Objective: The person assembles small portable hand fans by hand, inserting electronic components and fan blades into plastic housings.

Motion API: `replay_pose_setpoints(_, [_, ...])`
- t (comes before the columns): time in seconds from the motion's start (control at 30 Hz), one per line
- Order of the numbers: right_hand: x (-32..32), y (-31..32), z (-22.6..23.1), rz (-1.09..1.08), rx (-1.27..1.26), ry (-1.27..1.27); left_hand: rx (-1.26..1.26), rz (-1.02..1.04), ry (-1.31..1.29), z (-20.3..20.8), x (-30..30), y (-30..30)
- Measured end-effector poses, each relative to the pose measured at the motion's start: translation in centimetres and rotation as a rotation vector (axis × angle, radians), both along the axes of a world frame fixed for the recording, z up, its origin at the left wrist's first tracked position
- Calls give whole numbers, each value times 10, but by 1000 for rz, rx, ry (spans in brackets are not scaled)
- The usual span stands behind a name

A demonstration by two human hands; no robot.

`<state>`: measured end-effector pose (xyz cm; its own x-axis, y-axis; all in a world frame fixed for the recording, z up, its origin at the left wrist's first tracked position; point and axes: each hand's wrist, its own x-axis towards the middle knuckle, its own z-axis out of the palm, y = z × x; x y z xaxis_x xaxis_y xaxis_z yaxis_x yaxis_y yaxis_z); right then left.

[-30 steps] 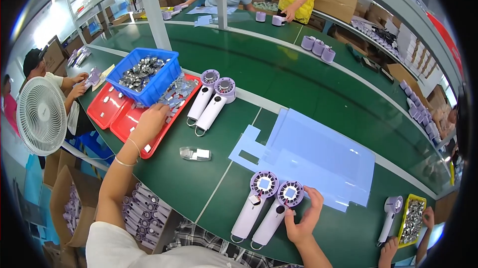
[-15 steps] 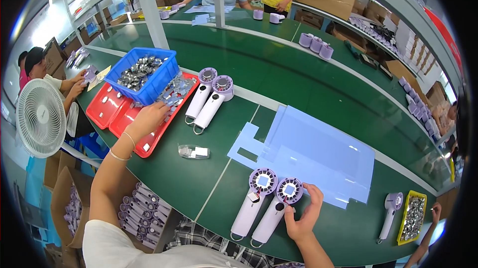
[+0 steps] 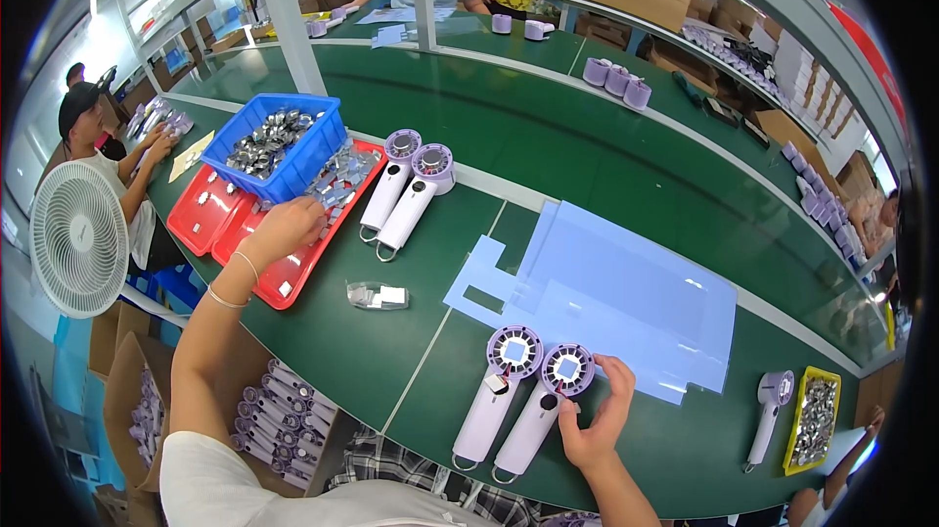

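Your left hand (image 3: 296, 224) at the red tray (image 3: 305, 255), your right hand (image 3: 597, 424) at a lavender fan (image 3: 528, 429)

Your left fingertips are bunched over the small grey pieces (image 3: 342, 180) in the tray; whether they grip one, I cannot tell. A blue bin (image 3: 293, 180) of silver parts (image 3: 269, 143) covers some of the tray's far edge. Your right hand is open, thumb and fingers curved apart, at the right side of the fan, which lies near the tabletop's (image 3: 372, 361) near edge. A second fan (image 3: 479, 419) lies just left of it. Beyond both heads, a blue sheet (image 3: 636, 302) reaches toward the tabletop's far edge. Two more fans (image 3: 406, 209) lie by the tray's right edge.
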<state>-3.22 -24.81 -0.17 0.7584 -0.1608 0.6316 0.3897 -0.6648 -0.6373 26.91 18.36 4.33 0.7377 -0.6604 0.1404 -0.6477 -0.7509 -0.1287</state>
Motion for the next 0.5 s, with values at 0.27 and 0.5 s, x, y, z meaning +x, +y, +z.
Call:
replay_pose_setpoints(0.27, [0, 0, 0, 20, -3, 20, -83, -53, 28, -5, 5, 1])
replay_pose_setpoints(0.5, [0, -1, 0, 15, 1, 24, -39, -24, 51, -5, 7, 0])
